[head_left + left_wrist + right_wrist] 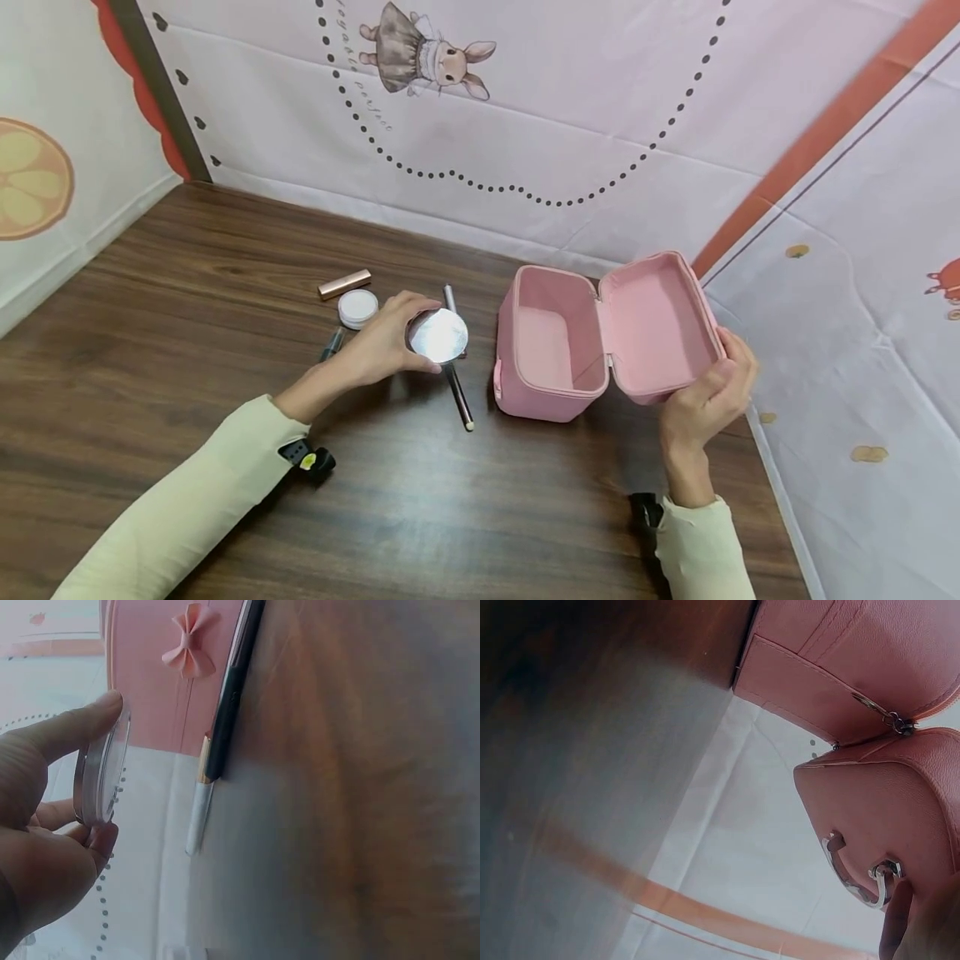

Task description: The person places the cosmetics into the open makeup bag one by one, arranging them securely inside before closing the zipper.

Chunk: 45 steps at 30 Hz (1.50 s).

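My left hand [390, 335] pinches a round, shiny compact [439, 336] by its rim, thumb on one side and fingers on the other. From the left wrist view, the compact [103, 776] appears edge-on above the table, with a clear layer on one face. A pink cosmetic case [551, 350] stands unzipped to the right, its inside bare. My right hand [708, 392] grips the edge of the case's lid [660, 325], which is folded out to the right. Seen by the right wrist camera, fingers [897, 919] lie beside the lid's handle [847, 877].
Beneath and beyond the compact lie a dark pencil-like stick [459, 398] and a silver-tipped stick [449, 297]. Left of them are a rose-gold tube [345, 284], a white round jar [357, 308] and a small dark tube [332, 343]. Printed cloth walls [570, 117] border the wooden table [442, 508].
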Each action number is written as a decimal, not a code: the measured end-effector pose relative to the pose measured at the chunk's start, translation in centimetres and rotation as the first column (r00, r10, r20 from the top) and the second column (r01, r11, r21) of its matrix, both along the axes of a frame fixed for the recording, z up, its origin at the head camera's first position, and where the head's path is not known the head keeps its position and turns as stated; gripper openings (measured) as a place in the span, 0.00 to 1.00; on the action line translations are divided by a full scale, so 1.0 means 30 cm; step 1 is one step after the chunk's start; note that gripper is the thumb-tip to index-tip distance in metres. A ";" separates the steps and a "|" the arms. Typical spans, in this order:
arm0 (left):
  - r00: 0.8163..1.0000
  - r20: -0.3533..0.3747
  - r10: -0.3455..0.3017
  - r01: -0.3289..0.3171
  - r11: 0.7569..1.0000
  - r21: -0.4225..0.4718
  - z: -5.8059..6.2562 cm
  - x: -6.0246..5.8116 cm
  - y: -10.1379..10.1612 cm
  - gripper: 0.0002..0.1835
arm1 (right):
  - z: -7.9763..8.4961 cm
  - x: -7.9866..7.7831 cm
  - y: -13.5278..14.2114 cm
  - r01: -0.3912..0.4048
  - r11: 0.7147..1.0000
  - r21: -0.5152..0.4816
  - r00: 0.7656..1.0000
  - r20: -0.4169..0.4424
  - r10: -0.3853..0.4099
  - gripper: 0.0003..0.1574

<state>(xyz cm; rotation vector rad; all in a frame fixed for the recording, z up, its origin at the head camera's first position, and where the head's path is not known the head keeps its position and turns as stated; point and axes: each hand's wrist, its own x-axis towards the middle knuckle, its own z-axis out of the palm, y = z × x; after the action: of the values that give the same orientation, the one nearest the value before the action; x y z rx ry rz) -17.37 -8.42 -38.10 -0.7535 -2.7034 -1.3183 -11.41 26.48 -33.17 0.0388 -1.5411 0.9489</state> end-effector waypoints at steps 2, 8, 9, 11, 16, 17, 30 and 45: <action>1.000 -0.010 -0.021 0.021 1.000 0.002 0.012 -0.015 0.018 0.46 | 0.001 0.004 0.003 0.003 1.000 -0.002 1.000 0.001 -0.003 0.22; 0.997 -0.041 -0.068 0.068 0.997 0.020 0.046 -0.053 0.057 0.46 | -0.001 0.012 0.003 0.019 1.000 -0.001 1.000 0.011 -0.019 0.22; 0.996 -0.044 -0.075 0.076 0.997 0.023 0.052 -0.058 0.061 0.46 | -0.002 0.011 0.002 0.020 1.000 0.000 1.000 0.011 -0.020 0.22; 0.995 -0.041 -0.090 0.092 0.995 0.032 0.063 -0.066 0.071 0.46 | -0.005 0.009 -0.001 0.021 1.000 -0.001 1.000 0.006 -0.021 0.23; 0.993 -0.025 -0.116 0.117 0.992 0.039 0.097 -0.077 0.096 0.46 | -0.012 0.003 -0.007 0.018 1.000 -0.001 1.000 0.000 -0.018 0.24; 0.992 -0.031 -0.122 0.123 0.992 0.040 0.104 -0.080 0.104 0.46 | -0.012 0.003 -0.008 0.017 1.000 -0.001 1.000 0.001 -0.017 0.24; 0.974 -0.103 -0.202 0.207 0.978 0.037 0.158 -0.088 0.228 0.47 | -0.005 -0.002 -0.002 0.017 1.000 0.002 1.000 0.006 -0.017 0.24; 0.968 -0.075 -0.241 0.241 0.970 -0.012 0.171 -0.105 0.364 0.45 | -0.006 -0.009 0.012 0.042 0.999 0.011 0.999 0.002 -0.042 0.23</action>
<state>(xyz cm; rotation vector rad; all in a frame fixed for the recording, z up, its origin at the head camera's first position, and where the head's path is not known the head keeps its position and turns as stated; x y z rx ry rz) -20.51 2.51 -32.96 -1.1396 -2.6208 -1.2989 -11.67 26.83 -33.36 0.0134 -1.5434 0.9080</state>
